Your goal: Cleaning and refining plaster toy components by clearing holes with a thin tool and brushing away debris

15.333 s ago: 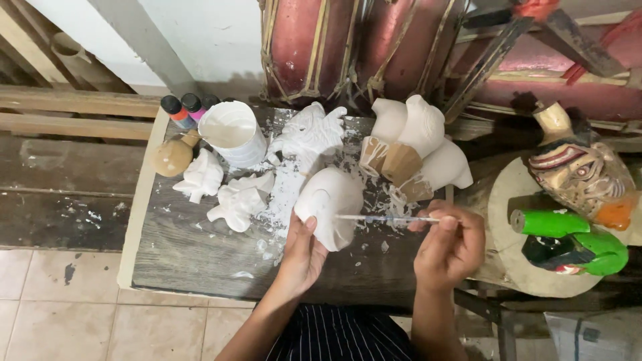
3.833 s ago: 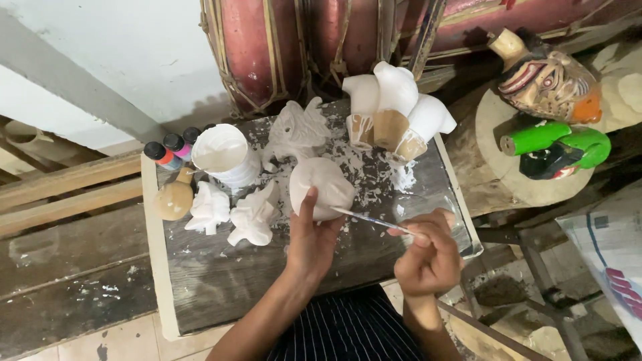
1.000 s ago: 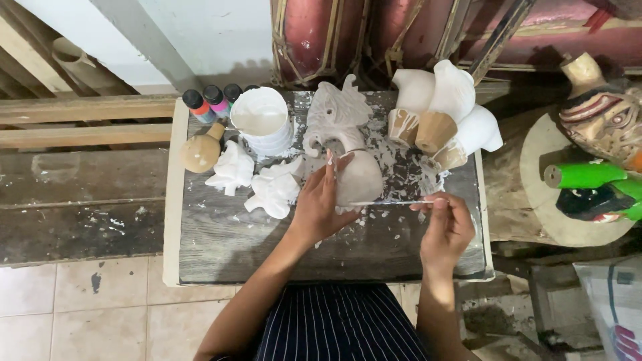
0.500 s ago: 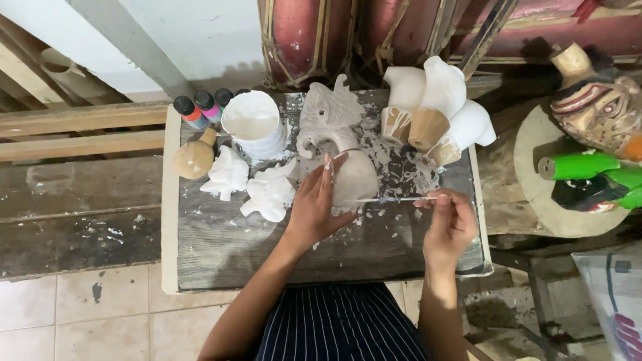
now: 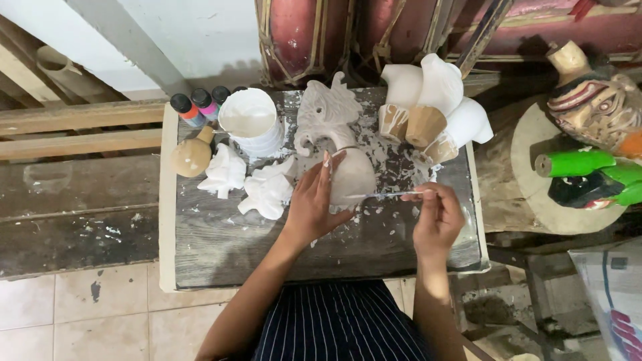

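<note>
Nearest the striped apron point(image 5: 341, 321), the right hand point(image 5: 438, 217) pinches a thin brush point(image 5: 384, 195) between closed fingertips, the shaft pointing toward nine o'clock so its tip meets the carved figure point(image 5: 338, 144). The left hand point(image 5: 313, 204) is wrapped around that figure's rounded lower body from its eight o'clock side, thumb up along the front. The figure stands near the middle of the paint-spattered table point(image 5: 221, 247); it is pale grey-white, matt, with a smooth bulbous base and a crested, ridged head at twelve o'clock. At nine o'clock of it lie two small white carvings point(image 5: 247, 180). Farther off, a white cup point(image 5: 251, 120) sits at eleven o'clock with small paint bottles point(image 5: 199, 105) beside it, and three white-topped wooden pieces point(image 5: 428, 107) stand at one o'clock.
</note>
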